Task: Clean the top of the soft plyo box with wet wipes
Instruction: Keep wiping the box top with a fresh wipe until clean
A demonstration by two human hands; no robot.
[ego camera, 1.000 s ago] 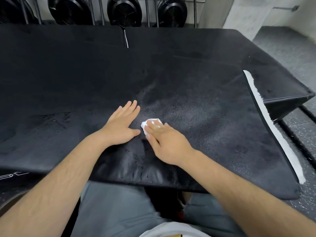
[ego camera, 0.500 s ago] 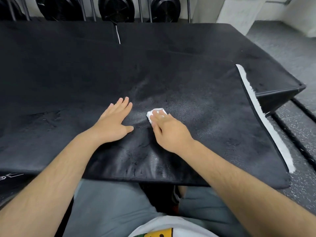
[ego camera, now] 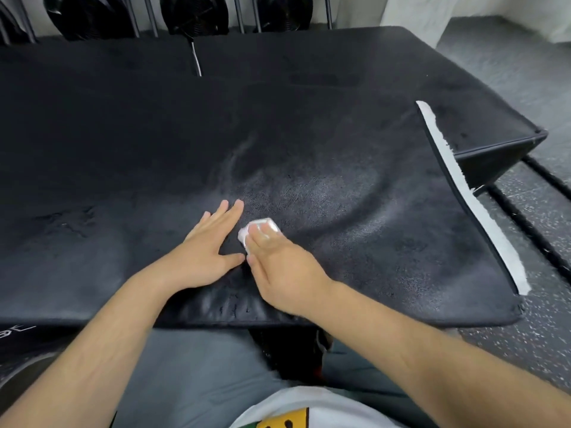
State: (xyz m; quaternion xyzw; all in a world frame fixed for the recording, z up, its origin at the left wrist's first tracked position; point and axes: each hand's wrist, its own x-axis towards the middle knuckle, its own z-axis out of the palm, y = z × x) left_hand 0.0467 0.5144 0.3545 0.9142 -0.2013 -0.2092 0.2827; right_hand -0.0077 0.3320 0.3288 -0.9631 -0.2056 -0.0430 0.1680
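Note:
The black soft plyo box [ego camera: 340, 125] fills most of the view, its top scuffed and cracked near the front edge. A small folded white wet wipe [ego camera: 266, 224] lies on the top near the front middle. My right hand [ego camera: 279, 265] presses flat on the wipe, its fingers covering most of it. My left hand [ego camera: 205, 253] rests flat on the box just left of the wipe, fingers apart, thumb almost touching my right hand.
A white strip [ego camera: 472, 196] runs along the box's right edge, where a flap lifts off a lower black box [ego camera: 494, 149]. Black weight plates [ego camera: 194, 13] stand on a rack behind. Speckled grey floor [ego camera: 531, 242] lies to the right.
My right hand slid the wipe away from me, then back toward my left hand. My left hand stays flat in about the same place. The camera tilted slightly.

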